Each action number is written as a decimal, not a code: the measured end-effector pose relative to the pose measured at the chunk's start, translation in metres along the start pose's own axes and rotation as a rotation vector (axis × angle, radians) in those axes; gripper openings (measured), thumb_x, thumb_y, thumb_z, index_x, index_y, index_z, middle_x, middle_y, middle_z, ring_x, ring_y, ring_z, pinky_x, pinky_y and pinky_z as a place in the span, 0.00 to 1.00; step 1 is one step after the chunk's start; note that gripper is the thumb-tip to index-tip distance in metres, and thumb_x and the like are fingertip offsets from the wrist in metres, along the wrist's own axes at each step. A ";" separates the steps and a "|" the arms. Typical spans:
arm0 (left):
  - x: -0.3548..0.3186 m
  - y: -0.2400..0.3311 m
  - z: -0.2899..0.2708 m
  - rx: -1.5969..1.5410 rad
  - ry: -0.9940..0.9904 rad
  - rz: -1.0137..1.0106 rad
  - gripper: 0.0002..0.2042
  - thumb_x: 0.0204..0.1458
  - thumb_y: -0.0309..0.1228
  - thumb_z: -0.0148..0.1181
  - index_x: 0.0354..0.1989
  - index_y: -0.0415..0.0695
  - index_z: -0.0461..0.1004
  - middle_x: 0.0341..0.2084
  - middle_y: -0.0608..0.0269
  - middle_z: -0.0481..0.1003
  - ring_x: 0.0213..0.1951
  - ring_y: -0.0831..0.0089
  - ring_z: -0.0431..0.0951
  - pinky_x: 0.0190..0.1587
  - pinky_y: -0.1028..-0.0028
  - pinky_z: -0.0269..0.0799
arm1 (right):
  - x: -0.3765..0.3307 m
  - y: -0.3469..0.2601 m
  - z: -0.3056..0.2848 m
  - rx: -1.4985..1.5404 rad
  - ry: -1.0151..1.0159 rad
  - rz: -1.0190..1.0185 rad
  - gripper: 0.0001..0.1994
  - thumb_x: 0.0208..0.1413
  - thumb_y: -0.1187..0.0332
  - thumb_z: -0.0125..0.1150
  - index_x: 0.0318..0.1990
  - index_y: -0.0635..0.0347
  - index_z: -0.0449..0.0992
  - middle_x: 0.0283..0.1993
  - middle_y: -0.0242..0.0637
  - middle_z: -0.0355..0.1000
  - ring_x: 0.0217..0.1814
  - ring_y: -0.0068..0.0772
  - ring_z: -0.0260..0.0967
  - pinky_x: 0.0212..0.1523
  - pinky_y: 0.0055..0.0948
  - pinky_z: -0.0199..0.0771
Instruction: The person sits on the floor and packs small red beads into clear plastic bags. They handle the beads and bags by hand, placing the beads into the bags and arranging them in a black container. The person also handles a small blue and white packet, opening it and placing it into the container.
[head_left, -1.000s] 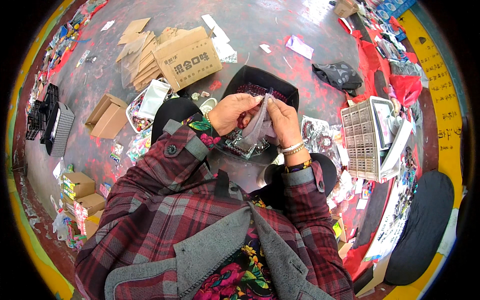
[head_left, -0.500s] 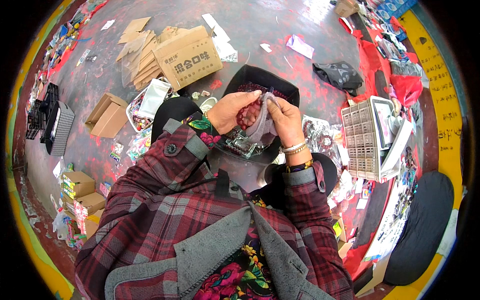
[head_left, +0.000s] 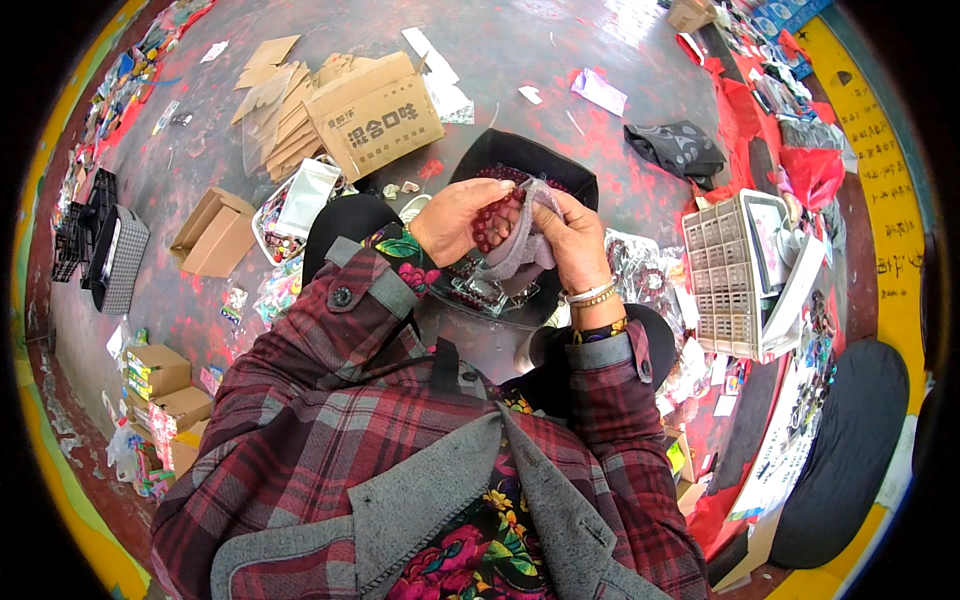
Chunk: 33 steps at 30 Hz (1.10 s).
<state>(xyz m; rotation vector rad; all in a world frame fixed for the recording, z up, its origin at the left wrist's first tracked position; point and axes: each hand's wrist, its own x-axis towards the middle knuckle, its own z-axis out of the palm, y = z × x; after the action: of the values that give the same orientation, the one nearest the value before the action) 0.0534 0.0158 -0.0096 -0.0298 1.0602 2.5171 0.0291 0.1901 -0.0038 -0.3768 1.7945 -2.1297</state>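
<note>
My left hand [head_left: 452, 218] is closed on a strand of dark red beads [head_left: 497, 220], which loops over its fingers. Pinched in my right hand [head_left: 578, 242] is a soft mauve-grey cloth [head_left: 525, 250], possibly a small pouch; its lower part hangs down between the hands. Beads and cloth meet at the fingertips, and the cloth hides part of the strand. Both hands are above a black tub [head_left: 522, 150] between my knees. More dark red beads lie inside it, along with clear plastic wrapping [head_left: 482, 285].
A cardboard box [head_left: 375, 115] with flattened cardboard stands ahead left; a small open carton [head_left: 213, 232] and a white basket [head_left: 268, 232] of small goods are nearer. At the right are a beige plastic crate [head_left: 715, 275], a dark bag [head_left: 675, 150] and clear plastic packets [head_left: 640, 270].
More of the red bead strand now shows at my left fingers. The cloth has shifted slightly and hangs a little lower from my right hand.
</note>
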 end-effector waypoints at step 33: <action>-0.002 0.001 0.006 0.033 0.021 0.022 0.11 0.56 0.36 0.49 0.32 0.41 0.71 0.24 0.66 0.72 0.23 0.79 0.70 0.27 0.81 0.66 | 0.001 0.002 -0.003 -0.009 0.032 -0.029 0.08 0.54 0.70 0.55 0.37 0.65 0.74 0.33 0.29 0.72 0.33 0.16 0.66 0.34 0.17 0.66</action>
<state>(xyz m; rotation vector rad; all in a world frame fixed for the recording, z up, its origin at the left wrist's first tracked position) 0.0559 0.0186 -0.0048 -0.0352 1.1166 2.5238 0.0269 0.1924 -0.0061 -0.3753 1.8272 -2.1604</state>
